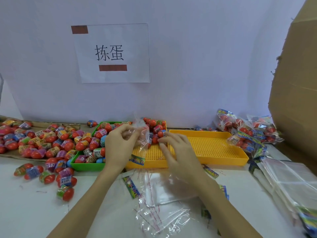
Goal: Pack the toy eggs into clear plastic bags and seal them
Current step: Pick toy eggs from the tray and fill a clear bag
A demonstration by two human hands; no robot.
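Now we hold a clear plastic bag (143, 133) above two trays at mid-frame.
Our left hand (118, 143) pinches the crinkled bag's mouth in its fingers; our right hand (178, 152) grasps a toy egg (163, 144) at the orange tray's (223, 158) perforated rim. A white paper sign (113, 53) at upper left reads "拣蛋", with two brown bars. Glossy red-capped eggs (51, 143) fill the green tray (85, 166) and spill left across the worktop (34, 203); filled bags (247, 133) pile at right. More flat bags (159, 191) lie below centre.
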